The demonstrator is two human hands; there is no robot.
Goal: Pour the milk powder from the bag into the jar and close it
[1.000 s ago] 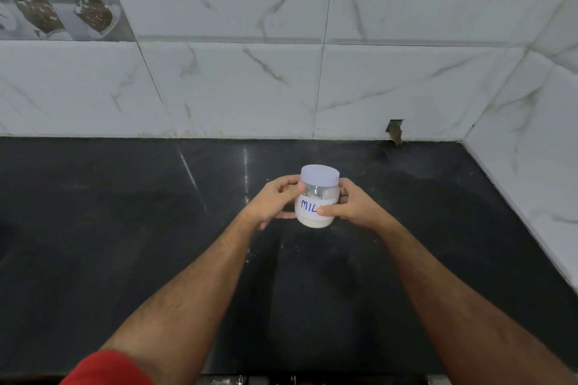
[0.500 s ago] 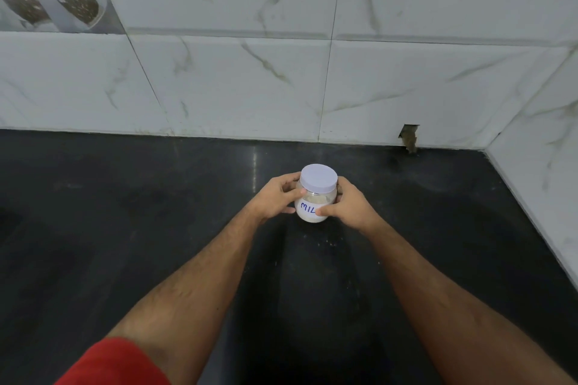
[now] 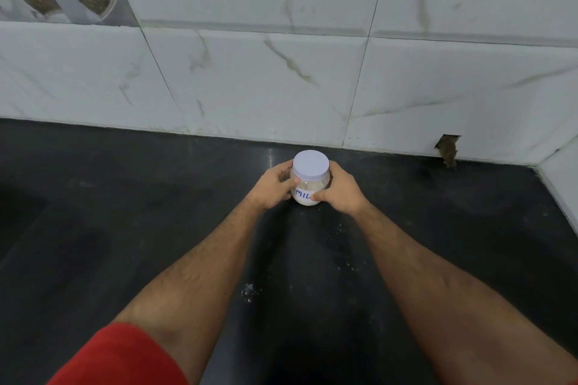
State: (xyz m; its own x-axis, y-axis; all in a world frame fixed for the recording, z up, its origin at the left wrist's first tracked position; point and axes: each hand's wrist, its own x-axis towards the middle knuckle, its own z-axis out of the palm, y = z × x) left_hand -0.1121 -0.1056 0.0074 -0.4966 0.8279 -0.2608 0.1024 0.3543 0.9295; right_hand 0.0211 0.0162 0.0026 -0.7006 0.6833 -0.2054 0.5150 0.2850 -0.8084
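A small clear jar (image 3: 308, 189) with white powder inside stands on the black countertop (image 3: 125, 212), near the back wall. A pale lilac lid (image 3: 311, 165) sits on its top. A white label with blue letters "MIL" faces me. My left hand (image 3: 273, 186) wraps the jar's left side and my right hand (image 3: 339, 194) wraps its right side, thumb across the label. No bag is in view.
White marble-look tiles (image 3: 281, 81) form the back wall, and a side wall (image 3: 563, 175) closes the corner at right. A chipped hole (image 3: 448, 150) shows at the wall's base. Specks of spilled powder (image 3: 248, 291) lie on the counter between my forearms.
Both hands have carried the jar farther from me toward the back wall. The grip on it is unchanged, and the lid stays on.
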